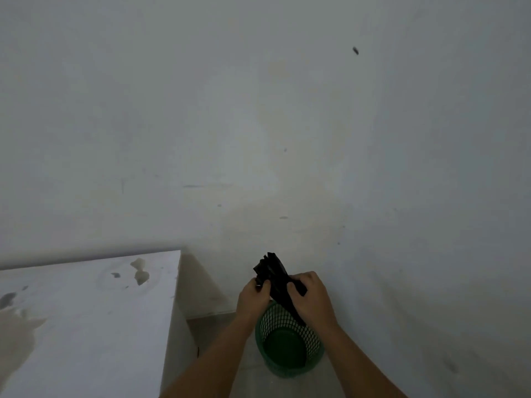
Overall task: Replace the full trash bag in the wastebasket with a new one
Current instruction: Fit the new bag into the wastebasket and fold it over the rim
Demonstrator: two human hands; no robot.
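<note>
A green mesh wastebasket (288, 349) stands on the floor against the wall, with no bag inside; its green bottom shows. Above its rim I hold a folded black trash bag (273, 272). My left hand (254, 297) pinches the bag's left edge. My right hand (311, 298) grips the bag's right side, fingers curled over it. The bag's top sticks up past both hands, and a narrow strip hangs down under my right hand toward the basket.
A white counter (86, 320) with stains and a small scrap on top fills the lower left; its side panel stands just left of the basket. A plain grey wall (287, 124) rises directly behind. A strip of floor shows between counter and basket.
</note>
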